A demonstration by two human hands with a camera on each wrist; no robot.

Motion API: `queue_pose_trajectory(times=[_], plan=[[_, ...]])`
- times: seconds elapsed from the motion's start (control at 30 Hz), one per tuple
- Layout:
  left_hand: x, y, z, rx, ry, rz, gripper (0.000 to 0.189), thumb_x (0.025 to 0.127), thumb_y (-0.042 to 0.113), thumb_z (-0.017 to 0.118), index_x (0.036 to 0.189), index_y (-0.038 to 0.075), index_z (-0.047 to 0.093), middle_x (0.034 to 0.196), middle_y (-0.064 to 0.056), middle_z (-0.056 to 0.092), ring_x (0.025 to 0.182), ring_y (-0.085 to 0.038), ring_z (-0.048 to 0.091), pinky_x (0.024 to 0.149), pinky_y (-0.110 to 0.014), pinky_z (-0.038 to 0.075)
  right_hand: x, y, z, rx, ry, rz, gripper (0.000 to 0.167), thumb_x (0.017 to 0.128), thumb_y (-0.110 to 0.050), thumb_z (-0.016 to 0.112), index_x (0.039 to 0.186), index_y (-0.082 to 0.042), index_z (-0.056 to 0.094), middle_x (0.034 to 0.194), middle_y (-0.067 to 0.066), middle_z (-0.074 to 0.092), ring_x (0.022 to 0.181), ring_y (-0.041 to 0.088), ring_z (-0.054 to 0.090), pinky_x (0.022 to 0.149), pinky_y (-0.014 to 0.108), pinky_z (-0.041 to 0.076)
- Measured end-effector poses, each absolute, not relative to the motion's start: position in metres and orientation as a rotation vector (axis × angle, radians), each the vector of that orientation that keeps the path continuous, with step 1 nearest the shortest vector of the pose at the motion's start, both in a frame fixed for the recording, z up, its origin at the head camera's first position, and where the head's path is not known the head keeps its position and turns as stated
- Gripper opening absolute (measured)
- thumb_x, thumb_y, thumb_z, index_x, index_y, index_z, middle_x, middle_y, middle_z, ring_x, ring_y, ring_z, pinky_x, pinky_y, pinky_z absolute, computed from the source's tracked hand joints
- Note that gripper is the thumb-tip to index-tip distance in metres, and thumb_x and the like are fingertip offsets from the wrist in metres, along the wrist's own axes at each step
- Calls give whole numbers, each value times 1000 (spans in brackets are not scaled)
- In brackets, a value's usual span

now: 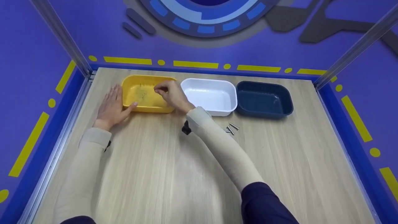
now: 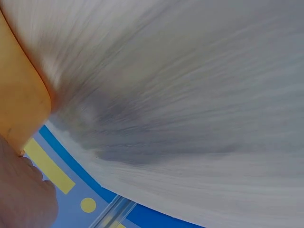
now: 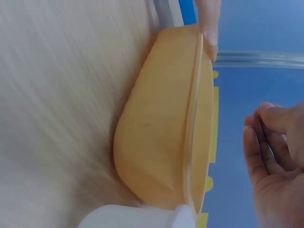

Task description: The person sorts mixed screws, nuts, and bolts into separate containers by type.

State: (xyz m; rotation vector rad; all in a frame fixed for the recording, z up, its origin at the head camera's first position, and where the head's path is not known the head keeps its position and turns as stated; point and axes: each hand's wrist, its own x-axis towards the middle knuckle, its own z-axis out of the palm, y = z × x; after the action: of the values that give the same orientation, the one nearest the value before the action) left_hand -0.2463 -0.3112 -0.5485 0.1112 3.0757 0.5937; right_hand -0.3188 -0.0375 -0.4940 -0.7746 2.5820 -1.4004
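My left hand [image 1: 111,107] lies along the left side of a yellow plastic bin [image 1: 147,109], fingers straight and thumb at its front rim. Small dark bits [image 1: 142,93] lie on the bin's floor. Above the bin's right part is my right hand [image 1: 174,95], its fingers curled and the thumb meeting the fingertips. In the right wrist view that hand [image 3: 280,152] is beside the bin's rim [image 3: 194,109], with nothing visible in the pinch. Only knuckles of the left hand [image 2: 23,194] show in the left wrist view, by the bin wall [image 2: 21,90].
A white bin [image 1: 209,81] stands right of the yellow one, and a dark blue bin [image 1: 264,110] beyond it. Several silver screws [image 1: 231,129] lie on the wooden table [image 1: 149,174] in front of the white bin. Blue panels [image 1: 199,49] enclose the back and sides.
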Motion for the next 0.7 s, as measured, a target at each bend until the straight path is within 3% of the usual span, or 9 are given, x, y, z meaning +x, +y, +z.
queue_pose_trajectory(times=[0.23,0.7], plan=[[-247,-311,-550,129,3087,604,109,105,72,41,168,-8,2,176,-31,3,165,-49,5,135,-62,5,-338,-55,-489,-709,2671,-1380,17,105,-13,69,112,-10,84,107,1,81,91,6,71,81,15,60],[-247,-311,-548,111,3084,615,108,105,71,43,169,-6,2,177,-29,3,165,-47,4,135,-62,6,-343,-65,-488,-707,2685,-1336,17,105,-13,69,113,-11,83,107,0,80,93,6,71,81,14,59]])
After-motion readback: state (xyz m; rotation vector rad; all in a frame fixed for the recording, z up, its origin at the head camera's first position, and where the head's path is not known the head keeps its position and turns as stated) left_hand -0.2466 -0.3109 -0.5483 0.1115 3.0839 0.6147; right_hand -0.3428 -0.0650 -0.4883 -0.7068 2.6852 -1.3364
